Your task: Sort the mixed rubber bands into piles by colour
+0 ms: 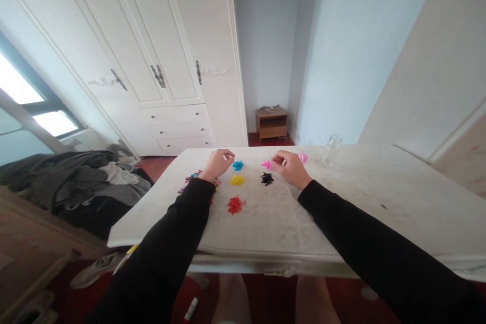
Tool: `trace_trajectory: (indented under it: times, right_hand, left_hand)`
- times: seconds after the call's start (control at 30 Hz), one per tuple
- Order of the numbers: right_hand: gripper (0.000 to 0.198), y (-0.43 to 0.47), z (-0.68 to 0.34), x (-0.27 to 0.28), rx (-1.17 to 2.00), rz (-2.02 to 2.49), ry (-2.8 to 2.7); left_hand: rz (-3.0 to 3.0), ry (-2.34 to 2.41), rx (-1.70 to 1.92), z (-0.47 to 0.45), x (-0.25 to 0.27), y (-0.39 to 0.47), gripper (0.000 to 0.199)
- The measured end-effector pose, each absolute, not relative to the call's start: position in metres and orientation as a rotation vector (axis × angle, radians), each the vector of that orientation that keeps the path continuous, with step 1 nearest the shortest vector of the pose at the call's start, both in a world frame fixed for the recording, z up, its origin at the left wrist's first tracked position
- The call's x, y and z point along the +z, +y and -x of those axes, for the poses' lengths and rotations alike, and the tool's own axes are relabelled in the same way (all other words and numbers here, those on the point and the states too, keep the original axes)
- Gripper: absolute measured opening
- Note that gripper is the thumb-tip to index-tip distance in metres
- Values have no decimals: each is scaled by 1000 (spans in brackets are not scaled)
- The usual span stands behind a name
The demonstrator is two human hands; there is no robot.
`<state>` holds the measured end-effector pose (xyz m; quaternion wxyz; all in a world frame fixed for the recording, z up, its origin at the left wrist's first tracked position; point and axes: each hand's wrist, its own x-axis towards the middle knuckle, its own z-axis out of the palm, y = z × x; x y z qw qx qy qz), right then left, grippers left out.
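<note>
My left hand (220, 163) is above the left part of the table, fingers curled and thumb and forefinger tips together; anything in them is too small to make out. Under its wrist lies a mixed heap of small coloured bands (194, 175), partly hidden by my sleeve. Just right of it is a blue pile (238, 165), with a yellow pile (237, 180) and a red pile (235, 205) nearer me. My right hand (289, 167) is closed in a pinch at the edge of a pink pile (267, 164); what it grips is hidden. A black pile (267, 178) sits just below.
Beyond my right hand, a pink bundle (302, 157) and a clear glass container (332, 151) stand on the white table (379, 228). Clothes (76, 182) are heaped at the left. A white wardrobe (170, 35) and a small wooden cabinet (272, 124) are behind.
</note>
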<state>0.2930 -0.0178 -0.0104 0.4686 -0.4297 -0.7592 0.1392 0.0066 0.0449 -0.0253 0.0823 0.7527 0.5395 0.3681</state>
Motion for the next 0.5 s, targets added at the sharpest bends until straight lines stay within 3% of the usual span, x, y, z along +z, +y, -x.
trace_trajectory:
  times: [0.37,0.5]
  right_hand:
    - [11,-16,-290,-15,354,1054,-1932]
    - [11,-12,-296,-16,341,1068,-1933]
  left_hand:
    - [-1673,1502,1625,5,5,47,26]
    - [-1824,1428,1447,20,20,39,25]
